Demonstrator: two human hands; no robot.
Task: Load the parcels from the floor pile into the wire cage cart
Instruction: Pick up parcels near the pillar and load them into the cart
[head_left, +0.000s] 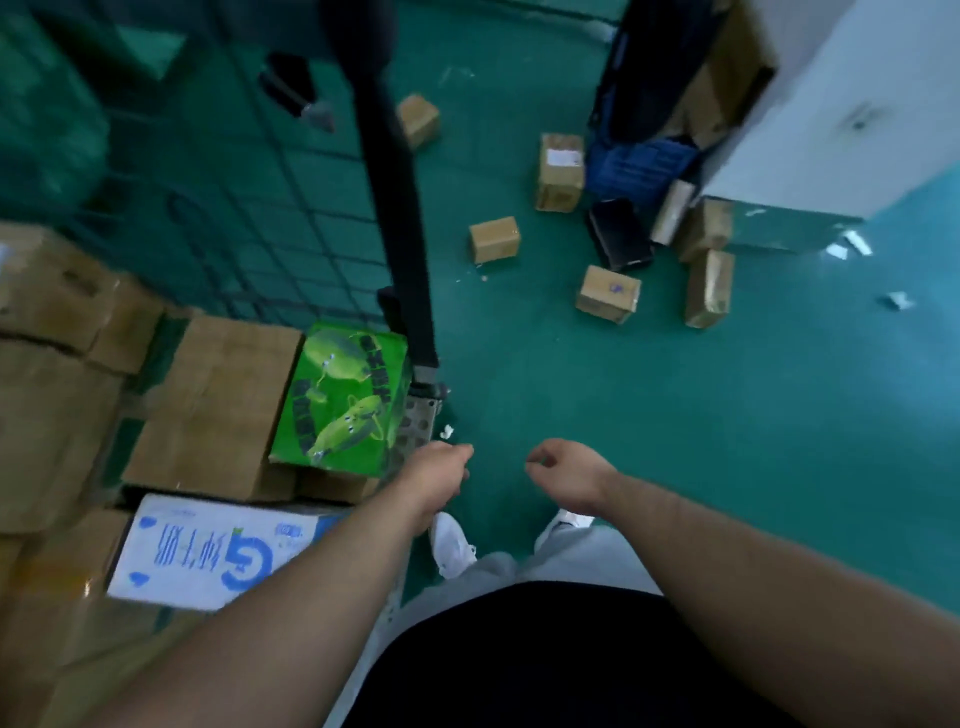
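The wire cage cart stands at the left, with a black corner post. Inside it lie several brown cartons, a green printed box and a white box with blue print. Several brown parcels lie scattered on the green floor at the upper right, among them one with a purple mark, a small one and a taller one. My left hand hangs just past the cart's corner, fingers loosely curled, holding nothing. My right hand hangs beside it, also holding nothing.
A white cabinet or wall corner rises at the upper right, with a blue bag and a black parcel at its foot. Paper scraps lie near it. My white shoes stand on open green floor.
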